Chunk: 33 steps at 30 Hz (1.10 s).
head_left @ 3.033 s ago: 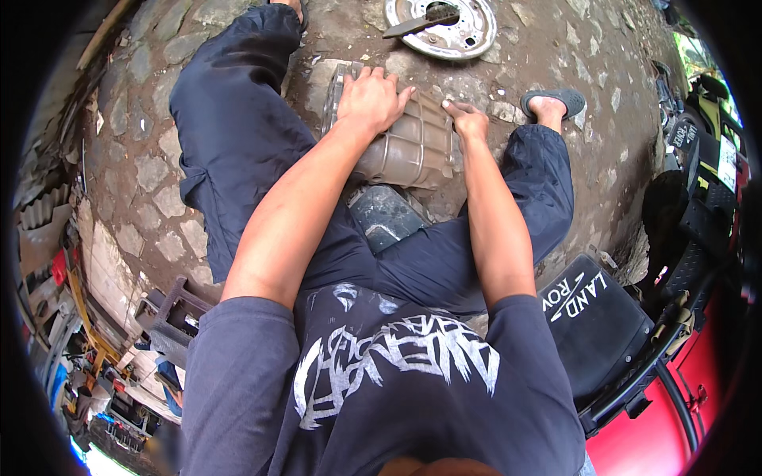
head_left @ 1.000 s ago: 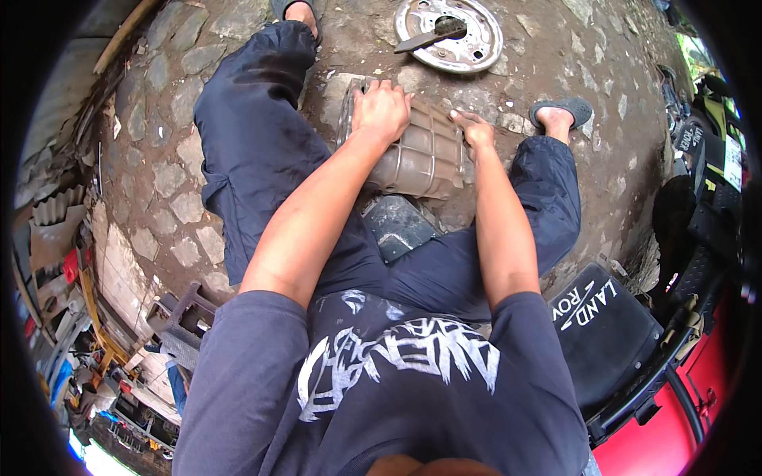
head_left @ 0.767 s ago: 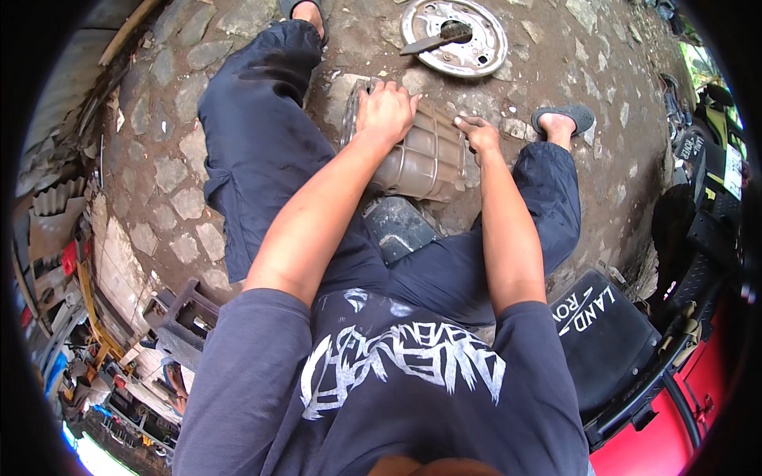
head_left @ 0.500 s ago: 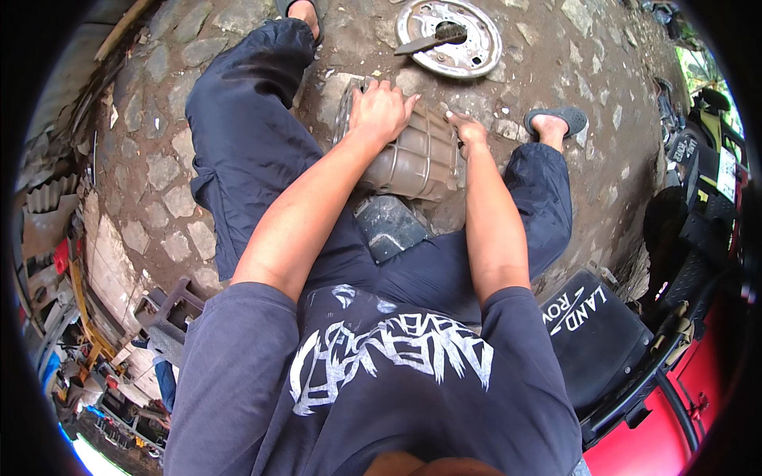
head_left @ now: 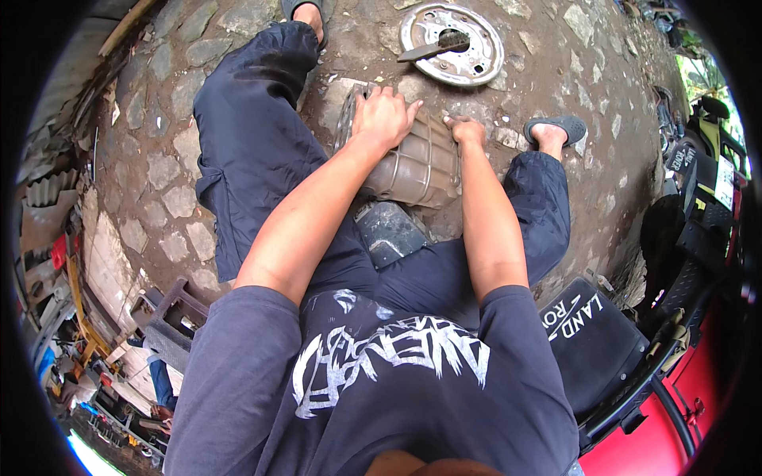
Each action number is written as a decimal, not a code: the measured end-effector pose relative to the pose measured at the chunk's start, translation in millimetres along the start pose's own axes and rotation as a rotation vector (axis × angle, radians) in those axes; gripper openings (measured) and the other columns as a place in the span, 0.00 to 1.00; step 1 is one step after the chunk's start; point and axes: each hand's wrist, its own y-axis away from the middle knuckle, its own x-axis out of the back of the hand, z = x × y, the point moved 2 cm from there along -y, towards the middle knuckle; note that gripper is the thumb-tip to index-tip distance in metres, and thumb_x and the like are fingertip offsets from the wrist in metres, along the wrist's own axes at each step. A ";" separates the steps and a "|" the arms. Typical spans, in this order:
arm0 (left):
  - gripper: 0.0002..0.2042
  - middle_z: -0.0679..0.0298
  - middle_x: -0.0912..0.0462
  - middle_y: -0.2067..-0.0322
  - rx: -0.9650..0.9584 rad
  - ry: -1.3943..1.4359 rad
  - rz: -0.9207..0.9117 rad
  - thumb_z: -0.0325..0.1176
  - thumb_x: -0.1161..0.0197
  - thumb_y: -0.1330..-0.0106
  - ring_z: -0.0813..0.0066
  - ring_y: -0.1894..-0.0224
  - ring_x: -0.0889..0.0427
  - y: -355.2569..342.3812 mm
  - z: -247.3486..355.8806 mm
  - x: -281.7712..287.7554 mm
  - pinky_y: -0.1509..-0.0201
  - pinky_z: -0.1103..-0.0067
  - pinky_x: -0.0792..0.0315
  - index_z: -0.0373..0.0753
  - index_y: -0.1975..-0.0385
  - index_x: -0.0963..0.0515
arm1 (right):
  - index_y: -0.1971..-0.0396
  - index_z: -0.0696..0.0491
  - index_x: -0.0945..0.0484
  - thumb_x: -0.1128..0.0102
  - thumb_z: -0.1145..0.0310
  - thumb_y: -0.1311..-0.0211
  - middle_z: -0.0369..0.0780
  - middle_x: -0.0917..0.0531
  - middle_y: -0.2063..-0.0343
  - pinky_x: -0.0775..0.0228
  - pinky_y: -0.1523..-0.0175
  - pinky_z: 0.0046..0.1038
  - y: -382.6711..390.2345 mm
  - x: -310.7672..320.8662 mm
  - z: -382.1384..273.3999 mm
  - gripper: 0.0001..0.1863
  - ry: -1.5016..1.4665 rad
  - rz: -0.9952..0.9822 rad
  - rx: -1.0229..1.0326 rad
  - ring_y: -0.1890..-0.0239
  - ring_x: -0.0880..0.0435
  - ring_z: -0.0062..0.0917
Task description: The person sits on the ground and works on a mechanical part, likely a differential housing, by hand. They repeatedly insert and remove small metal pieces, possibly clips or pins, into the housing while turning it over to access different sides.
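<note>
Between my spread legs a ribbed, grimy cast-metal housing (head_left: 421, 170) rests on its side on the ground. My left hand (head_left: 381, 119) lies over its upper left part, fingers curled on the far edge and thumb toward the right. At its right end my right hand (head_left: 467, 131) grips the edge, thumb on top. A dark scuffed flat piece (head_left: 389, 234) sits just below the housing, by my thighs. Beyond the housing, a round silver plate (head_left: 476, 59) lies with a dark flat tool (head_left: 421, 50) across its centre.
The ground (head_left: 171, 170) is rough stone and dirt. Close on the right stand red vehicle bodywork (head_left: 651, 428) and black flaps (head_left: 591, 349). Cluttered scrap (head_left: 55, 270) and a dark metal frame (head_left: 171, 305) are at the left.
The view has shifted slightly, moving the scene a little down in the picture since three seconds ago. Both my hands stay on the housing, which holds about the same place beside the silver plate.
</note>
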 end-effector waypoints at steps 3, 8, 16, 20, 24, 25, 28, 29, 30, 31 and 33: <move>0.31 0.52 0.17 0.42 -0.033 -0.034 0.014 0.58 0.52 0.20 0.54 0.34 0.23 -4.3 1.2 3.5 0.27 0.44 0.37 0.34 0.48 0.14 | 0.49 0.34 0.09 0.23 0.42 0.45 0.37 0.12 0.43 0.27 0.31 0.38 -1.9 6.9 -2.8 0.25 0.059 0.023 -0.023 0.38 0.15 0.37; 0.28 0.52 0.15 0.47 -0.005 -0.050 0.055 0.57 0.50 0.21 0.54 0.38 0.21 3.3 -5.3 2.0 0.30 0.49 0.32 0.36 0.51 0.14 | 0.53 0.44 0.08 0.20 0.43 0.47 0.41 0.09 0.49 0.26 0.35 0.37 21.1 4.3 26.1 0.26 -0.160 -0.026 0.024 0.43 0.12 0.36; 0.27 0.52 0.14 0.48 -0.029 0.007 0.075 0.56 0.49 0.21 0.54 0.39 0.20 2.7 2.9 1.2 0.32 0.48 0.31 0.37 0.52 0.13 | 0.52 0.44 0.09 0.19 0.41 0.49 0.43 0.09 0.50 0.26 0.35 0.37 -36.2 -23.6 46.2 0.29 -0.092 0.083 0.020 0.43 0.12 0.35; 0.29 0.52 0.16 0.43 0.003 0.046 0.014 0.56 0.53 0.20 0.55 0.34 0.23 1.7 0.1 4.5 0.25 0.45 0.38 0.36 0.49 0.14 | 0.53 0.50 0.10 0.17 0.49 0.48 0.44 0.09 0.52 0.25 0.39 0.35 -10.0 -18.2 58.8 0.26 -0.373 0.021 0.027 0.47 0.12 0.34; 0.29 0.52 0.15 0.44 0.010 0.031 0.008 0.56 0.53 0.19 0.54 0.35 0.22 5.4 -5.5 5.9 0.26 0.45 0.37 0.36 0.49 0.14 | 0.56 0.63 0.13 0.15 0.66 0.48 0.38 0.10 0.65 0.24 0.57 0.26 25.4 -4.5 47.0 0.23 -0.849 -0.121 -0.129 0.65 0.15 0.22; 0.29 0.52 0.15 0.44 -0.005 0.049 0.010 0.56 0.53 0.19 0.54 0.35 0.22 4.6 -1.9 5.1 0.27 0.45 0.37 0.36 0.49 0.14 | 0.56 0.62 0.13 0.15 0.65 0.48 0.37 0.10 0.66 0.24 0.57 0.26 19.9 -4.8 48.0 0.23 -0.822 -0.067 -0.099 0.65 0.15 0.22; 0.28 0.51 0.15 0.45 -0.004 0.076 0.012 0.55 0.53 0.19 0.54 0.36 0.22 3.8 -1.0 5.3 0.27 0.45 0.36 0.36 0.50 0.14 | 0.55 0.60 0.12 0.15 0.64 0.48 0.39 0.10 0.64 0.24 0.52 0.28 9.6 -9.0 32.3 0.23 -0.702 0.021 -0.104 0.63 0.15 0.23; 0.28 0.51 0.15 0.45 0.010 0.080 0.016 0.55 0.52 0.19 0.54 0.36 0.22 2.7 -1.7 5.9 0.28 0.45 0.36 0.36 0.50 0.14 | 0.56 0.59 0.11 0.15 0.63 0.48 0.40 0.09 0.61 0.24 0.48 0.29 14.4 -5.9 23.3 0.23 -0.664 0.014 -0.112 0.60 0.14 0.24; 0.28 0.51 0.15 0.44 0.016 0.065 -0.002 0.55 0.52 0.19 0.54 0.35 0.22 3.8 -3.4 5.5 0.27 0.46 0.35 0.35 0.50 0.14 | 0.57 0.59 0.11 0.15 0.62 0.47 0.39 0.09 0.61 0.24 0.48 0.29 11.7 -6.6 22.5 0.22 -0.605 0.018 -0.122 0.60 0.14 0.24; 0.29 0.51 0.15 0.44 0.012 0.082 0.007 0.55 0.53 0.19 0.54 0.34 0.22 1.5 -2.2 5.7 0.27 0.46 0.35 0.34 0.50 0.14 | 0.58 0.59 0.11 0.15 0.61 0.47 0.39 0.09 0.61 0.24 0.48 0.29 9.2 -7.7 21.7 0.21 -0.547 0.022 -0.132 0.60 0.14 0.24; 0.29 0.51 0.16 0.43 0.003 0.116 0.008 0.55 0.53 0.19 0.54 0.33 0.23 -0.1 4.5 3.6 0.27 0.47 0.35 0.34 0.50 0.14 | 0.59 0.58 0.10 0.16 0.60 0.47 0.38 0.09 0.61 0.24 0.47 0.29 8.5 -5.7 37.2 0.21 -0.666 0.006 -0.111 0.58 0.13 0.24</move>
